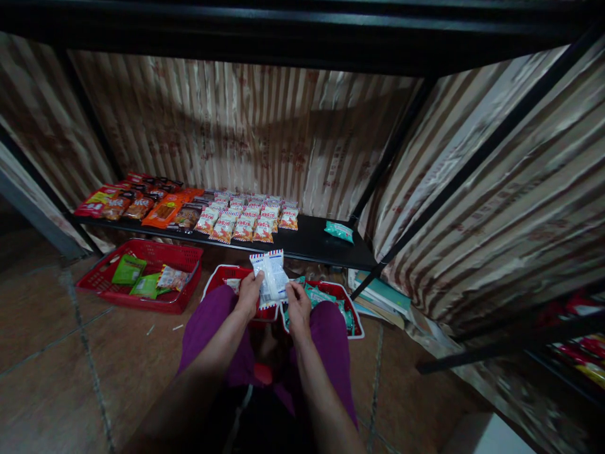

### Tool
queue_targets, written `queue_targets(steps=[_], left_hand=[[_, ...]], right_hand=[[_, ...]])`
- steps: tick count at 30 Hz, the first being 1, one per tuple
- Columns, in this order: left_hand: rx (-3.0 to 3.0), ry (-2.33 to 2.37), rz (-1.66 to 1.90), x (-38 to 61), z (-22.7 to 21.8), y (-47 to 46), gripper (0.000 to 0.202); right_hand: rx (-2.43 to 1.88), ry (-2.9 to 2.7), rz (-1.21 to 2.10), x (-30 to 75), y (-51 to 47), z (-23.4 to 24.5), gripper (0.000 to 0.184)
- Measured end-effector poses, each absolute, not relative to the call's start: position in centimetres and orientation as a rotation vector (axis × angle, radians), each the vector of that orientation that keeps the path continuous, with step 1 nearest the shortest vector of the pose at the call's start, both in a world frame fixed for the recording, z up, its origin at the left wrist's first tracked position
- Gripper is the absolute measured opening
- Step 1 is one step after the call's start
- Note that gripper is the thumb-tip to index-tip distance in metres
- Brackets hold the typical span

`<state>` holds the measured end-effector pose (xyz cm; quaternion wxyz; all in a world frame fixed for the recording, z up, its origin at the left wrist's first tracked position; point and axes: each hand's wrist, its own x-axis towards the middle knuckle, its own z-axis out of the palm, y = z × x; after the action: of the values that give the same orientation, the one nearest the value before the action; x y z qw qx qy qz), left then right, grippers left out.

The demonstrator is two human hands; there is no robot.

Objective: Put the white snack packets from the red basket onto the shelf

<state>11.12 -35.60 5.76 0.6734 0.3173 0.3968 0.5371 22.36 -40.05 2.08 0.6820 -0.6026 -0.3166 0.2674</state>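
Observation:
A white snack packet [271, 277] with a blue and red edge is held up between both hands over my knees. My left hand [248, 294] grips its left side with fingers closed. My right hand [297, 307] pinches its lower right corner. Below the hands sit two small red baskets, one [222, 279] with white packets and one [347, 301] with teal packets. Ahead is a low black shelf [316, 243] with rows of white and red snack packets [246, 217] laid flat.
Orange and red packets [137, 202] fill the shelf's left part. A single teal packet [339, 231] lies at its right end. A larger red basket [142, 277] with green packets stands on the tiled floor at left. Striped fabric hangs behind the rack; books [382, 295] lie at right.

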Motion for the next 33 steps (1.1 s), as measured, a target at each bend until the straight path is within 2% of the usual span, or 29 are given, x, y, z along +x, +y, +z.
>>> queue_targets(steps=[5, 11, 14, 21, 28, 33], left_hand=[[0.704, 0.884, 1.17, 10.9, 5.5, -35.7, 0.048], [0.761, 0.893, 1.199, 11.4, 5.4, -35.9, 0.043], [0.81, 0.925, 1.227, 11.7, 5.3, -35.8, 0.037], [0.912, 0.976, 1.259, 11.7, 5.5, -35.7, 0.025], [0.966, 1.022, 1.21, 11.5, 5.9, -36.2, 0.021], [0.923, 0.972, 1.138, 11.6, 5.5, -36.2, 0.023]], right_hand=[[-1.445, -0.823, 0.495, 22.2, -40.2, 1.4, 0.039], [-1.564, -1.187, -0.092, 22.3, -41.4, 2.9, 0.033], [-1.498, -1.346, -0.186, 22.0, -41.7, 3.8, 0.029], [-1.488, -1.461, 0.027, 20.7, -41.7, 4.3, 0.037], [-1.518, -1.247, 0.409, 20.8, -41.5, 3.7, 0.07], [-1.474, -0.898, 0.589, 21.4, -40.9, 2.4, 0.069]])
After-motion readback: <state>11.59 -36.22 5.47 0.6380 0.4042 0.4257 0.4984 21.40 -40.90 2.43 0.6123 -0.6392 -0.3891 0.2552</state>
